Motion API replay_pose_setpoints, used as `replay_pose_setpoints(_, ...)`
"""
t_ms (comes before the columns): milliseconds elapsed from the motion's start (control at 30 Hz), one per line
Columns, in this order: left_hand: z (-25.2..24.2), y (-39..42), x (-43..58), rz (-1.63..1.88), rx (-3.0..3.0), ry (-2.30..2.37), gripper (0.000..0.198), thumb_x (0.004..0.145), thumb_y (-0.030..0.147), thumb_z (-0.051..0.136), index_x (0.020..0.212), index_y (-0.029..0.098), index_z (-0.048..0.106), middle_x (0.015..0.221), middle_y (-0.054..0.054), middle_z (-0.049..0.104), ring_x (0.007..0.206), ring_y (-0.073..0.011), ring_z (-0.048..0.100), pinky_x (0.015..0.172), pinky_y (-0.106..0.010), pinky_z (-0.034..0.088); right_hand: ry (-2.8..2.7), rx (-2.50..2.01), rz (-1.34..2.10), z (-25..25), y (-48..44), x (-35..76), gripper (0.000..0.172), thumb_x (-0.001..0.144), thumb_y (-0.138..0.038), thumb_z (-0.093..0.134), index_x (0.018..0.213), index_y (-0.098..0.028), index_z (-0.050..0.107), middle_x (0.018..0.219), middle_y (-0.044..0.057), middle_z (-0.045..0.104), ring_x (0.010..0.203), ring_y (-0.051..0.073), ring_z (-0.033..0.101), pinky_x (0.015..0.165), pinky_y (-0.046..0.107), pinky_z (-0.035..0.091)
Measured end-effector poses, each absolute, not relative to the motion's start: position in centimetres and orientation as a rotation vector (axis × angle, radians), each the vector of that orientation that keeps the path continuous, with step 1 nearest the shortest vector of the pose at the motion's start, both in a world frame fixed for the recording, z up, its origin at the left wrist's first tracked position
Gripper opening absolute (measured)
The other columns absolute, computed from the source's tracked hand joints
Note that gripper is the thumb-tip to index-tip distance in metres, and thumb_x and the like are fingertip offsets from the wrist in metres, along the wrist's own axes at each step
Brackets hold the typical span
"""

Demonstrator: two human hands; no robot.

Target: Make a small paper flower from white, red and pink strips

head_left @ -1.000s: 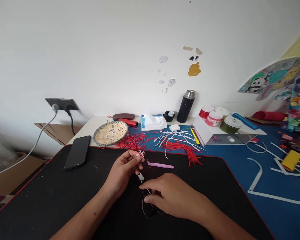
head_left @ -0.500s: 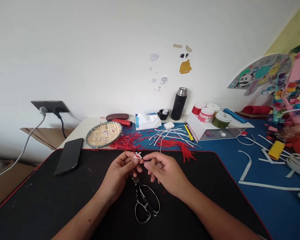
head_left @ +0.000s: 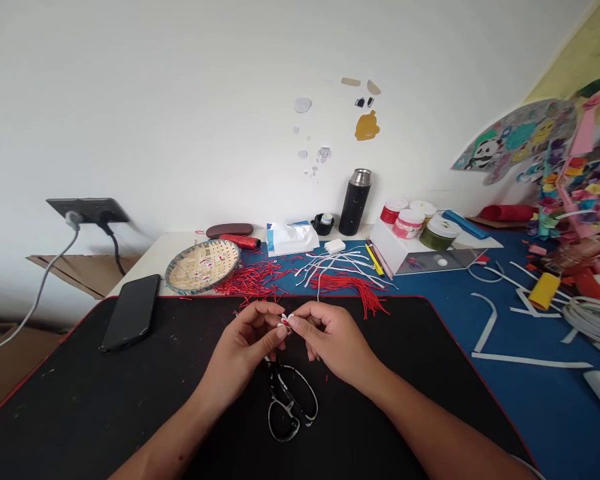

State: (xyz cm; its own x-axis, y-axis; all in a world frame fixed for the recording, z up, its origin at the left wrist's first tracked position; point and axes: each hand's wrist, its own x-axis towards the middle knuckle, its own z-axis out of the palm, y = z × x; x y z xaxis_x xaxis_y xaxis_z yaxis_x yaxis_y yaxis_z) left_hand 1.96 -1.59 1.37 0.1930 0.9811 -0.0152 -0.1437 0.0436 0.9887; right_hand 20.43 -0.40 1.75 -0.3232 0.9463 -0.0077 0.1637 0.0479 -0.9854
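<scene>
A small red and white cord knot (head_left: 285, 322) with looped petals is pinched between both hands above the black mat (head_left: 180, 393). My left hand (head_left: 247, 340) grips its left side between thumb and forefinger. On its right side, the thumb and forefinger of my right hand (head_left: 330, 333) are closed. The fingers cover much of the knot. Under my hands lie scissors (head_left: 290, 403) with black, worn handles toward me; their blades are mostly hidden. Just beyond the mat are cut red cords (head_left: 353, 287), white cords (head_left: 330, 265) and a heap of red scraps (head_left: 253, 279).
A woven basket (head_left: 203, 267) with small pieces in it and a phone (head_left: 131, 312) are at left. Along the wall stand a red thread spool (head_left: 240, 241), a tissue pack (head_left: 293, 238) and a black flask (head_left: 355, 203). Paint jars (head_left: 440, 235) top a white box. White strips (head_left: 530, 361) lie at right.
My right thumb and forefinger have come onto the knot, which has turned and shifted slightly right between my hands. The whole view has moved a little.
</scene>
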Motion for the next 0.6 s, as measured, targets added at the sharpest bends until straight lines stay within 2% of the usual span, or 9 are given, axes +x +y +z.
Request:
replay_pose_setpoints(167,1.66,-1.78,1.94,1.126,1.233,1.055,0.029,0.08,0.04,0.084,0.099,0.02,0.075,0.076,-0.002,0.071,0.064,-0.0164,0.063,0.055,-0.025,0.051,-1.591,-1.124,1.382,1.75,-0.46,20.32,0.023,0.097,-0.039,0.062,0.092,-0.018,0.07,0.063,-0.005,0.056,0.047,0.008,0.052,0.047,0.021,0.039)
replay_pose_setpoints(333,1.37,-1.8,1.8,1.089,1.227,1.059,0.028,0.081,0.038,0.083,0.1,0.021,0.073,0.076,-0.002,0.071,0.064,-0.0163,0.063,0.055,-0.025,0.051,-1.498,-1.082,1.394,1.78,-0.29,20.31,0.025,0.095,-0.04,0.063,0.101,-0.018,0.07,0.063,-0.005,0.056,0.049,0.009,0.052,0.048,0.021,0.041)
replay_pose_setpoints(600,1.12,-1.87,1.95,1.057,1.225,1.011,0.024,0.083,0.036,0.083,0.097,0.02,0.071,0.077,-0.001,0.071,0.064,-0.015,0.063,0.055,-0.024,0.051,-1.505,-1.091,1.41,1.81,-0.25,20.58,0.023,0.096,-0.04,0.062,0.092,-0.017,0.067,0.062,-0.005,0.057,0.048,0.009,0.051,0.048,0.021,0.039)
